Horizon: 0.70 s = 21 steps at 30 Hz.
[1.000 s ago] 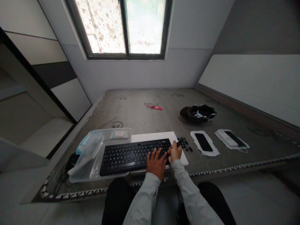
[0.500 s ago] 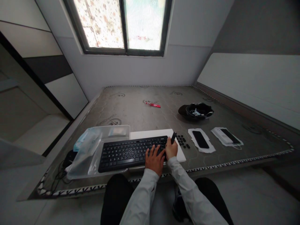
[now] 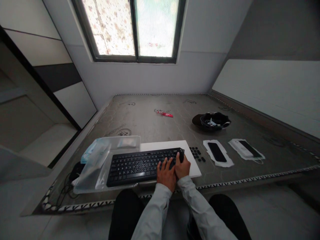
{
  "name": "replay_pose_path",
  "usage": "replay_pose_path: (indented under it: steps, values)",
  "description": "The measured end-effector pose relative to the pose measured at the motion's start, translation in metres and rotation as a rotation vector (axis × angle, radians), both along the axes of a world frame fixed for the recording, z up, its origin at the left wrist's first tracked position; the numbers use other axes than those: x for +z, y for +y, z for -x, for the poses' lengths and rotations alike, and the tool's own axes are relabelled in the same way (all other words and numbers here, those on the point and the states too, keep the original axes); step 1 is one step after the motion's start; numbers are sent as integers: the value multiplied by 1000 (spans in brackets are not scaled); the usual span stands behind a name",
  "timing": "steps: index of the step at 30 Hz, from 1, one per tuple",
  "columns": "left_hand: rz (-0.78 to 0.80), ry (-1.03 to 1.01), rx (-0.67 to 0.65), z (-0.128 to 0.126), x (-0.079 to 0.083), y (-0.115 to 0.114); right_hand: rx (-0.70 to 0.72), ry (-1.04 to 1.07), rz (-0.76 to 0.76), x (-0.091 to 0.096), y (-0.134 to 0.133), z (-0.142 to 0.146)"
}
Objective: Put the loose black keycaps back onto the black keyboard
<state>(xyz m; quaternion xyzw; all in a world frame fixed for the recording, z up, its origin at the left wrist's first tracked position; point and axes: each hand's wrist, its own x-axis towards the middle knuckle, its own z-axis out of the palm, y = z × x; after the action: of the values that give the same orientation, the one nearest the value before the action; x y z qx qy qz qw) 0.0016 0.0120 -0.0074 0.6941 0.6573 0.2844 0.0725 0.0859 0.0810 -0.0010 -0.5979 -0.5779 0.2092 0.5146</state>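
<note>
A black keyboard (image 3: 135,168) lies partly on a clear plastic tray (image 3: 100,176) and partly on a white board or sheet (image 3: 195,170). My left hand (image 3: 165,175) rests on the keyboard's right part, palm down with its fingers spread. Beside it, my right hand (image 3: 183,167) is closed around a short dark stick-like tool (image 3: 182,153) at the keyboard's right end. The tool's lower tip and the keys under my hands are hidden. Several loose black keycaps (image 3: 197,154) lie just right of the sheet.
To the right, a dark phone (image 3: 217,152) lies on a white cloth, and beyond it another phone (image 3: 251,149) with a white device. A black cap (image 3: 212,120) and a red packet (image 3: 165,114) lie farther back. Blue-white packaging (image 3: 92,150) and black cables (image 3: 65,186) are at left.
My right hand has tipped the dark tool more upright and lowered it toward the keyboard's right end. My left hand remains on the keys. The whole view has shifted slightly.
</note>
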Motion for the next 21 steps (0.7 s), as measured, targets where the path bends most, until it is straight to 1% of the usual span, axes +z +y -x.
replay_pose_path:
  steps: [3, 6, 9, 11, 13, 16, 18, 21]
  values:
    - [-12, 17, 13, 0, -1, -1, 17, -13, -18, -2, -4, -3]
    - [-25, 50, 24, 0, -1, -1, 24, -21, -47, 3, -6, -6]
    - [-28, 74, 32, 0, -1, -1, 113, -22, -74, 11, -6, -7]
    - [-32, 82, 35, -1, 1, -1, 168, 40, -56, 16, -4, -7]
    - [-48, 88, 43, -1, 2, -1, 163, 210, -13, 19, -1, -8]
    - [-79, 94, 48, -3, 4, -1, 114, 615, 40, 20, 5, -12]
    - [-91, 93, 44, -3, 4, -1, 94, 830, 47, 21, 10, -16]
    - [-106, 80, 39, -3, 5, -2, 72, 977, 31, 25, 17, -24]
